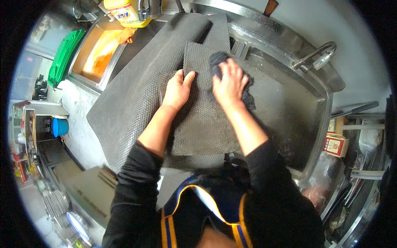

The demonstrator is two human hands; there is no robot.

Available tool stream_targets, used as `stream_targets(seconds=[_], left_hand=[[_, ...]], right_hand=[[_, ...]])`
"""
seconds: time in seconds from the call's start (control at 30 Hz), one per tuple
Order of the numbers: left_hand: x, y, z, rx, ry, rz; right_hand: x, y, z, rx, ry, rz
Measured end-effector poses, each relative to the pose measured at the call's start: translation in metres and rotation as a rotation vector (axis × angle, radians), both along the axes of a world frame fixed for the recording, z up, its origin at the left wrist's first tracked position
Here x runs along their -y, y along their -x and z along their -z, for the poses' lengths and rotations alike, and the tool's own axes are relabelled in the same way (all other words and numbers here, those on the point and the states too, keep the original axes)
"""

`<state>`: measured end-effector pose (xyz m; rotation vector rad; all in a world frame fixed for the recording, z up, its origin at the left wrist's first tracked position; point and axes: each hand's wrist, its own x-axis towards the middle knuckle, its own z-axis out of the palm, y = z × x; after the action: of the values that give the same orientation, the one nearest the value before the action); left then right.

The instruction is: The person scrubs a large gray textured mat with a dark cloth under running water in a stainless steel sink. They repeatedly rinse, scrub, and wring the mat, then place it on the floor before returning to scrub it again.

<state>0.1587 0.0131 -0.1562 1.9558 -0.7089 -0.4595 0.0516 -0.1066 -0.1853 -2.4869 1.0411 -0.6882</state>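
A large grey textured mat (198, 130) lies spread and partly folded across a stainless steel sink (297, 130). My left hand (180, 90) grips an edge of the mat's upper layer between thumb and fingers, near the middle. To its right, my right hand (230, 83) presses a dark, crumpled cloth (219, 59) onto the mat's surface, with part of the cloth hanging out below the palm. On the left, a rolled or folded part of the mat (139, 74) slopes down past the sink's side. The mat's underside is hidden.
A metal faucet (316, 59) reaches over the sink's right side. At the upper left are a basin with orange contents (100, 55), a green plastic container (65, 59) and a yellow jug (128, 14). A blue cup (60, 127) hangs at the left; a red-and-white box (336, 145) stands right.
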Motion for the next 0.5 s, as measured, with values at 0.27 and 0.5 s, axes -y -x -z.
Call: stream_targets(seconds=[0.27, 0.5], left_hand=[[0.011, -0.008, 0.015, -0.070, 0.041, -0.002], [-0.005, -0.026, 0.051, -0.002, 0.047, 0.128]], right_hand=[[0.065, 0.005, 0.020, -0.064, -0.201, 0.329], [-0.045, -0.038, -0.015, 0.149, -0.102, -0.162]])
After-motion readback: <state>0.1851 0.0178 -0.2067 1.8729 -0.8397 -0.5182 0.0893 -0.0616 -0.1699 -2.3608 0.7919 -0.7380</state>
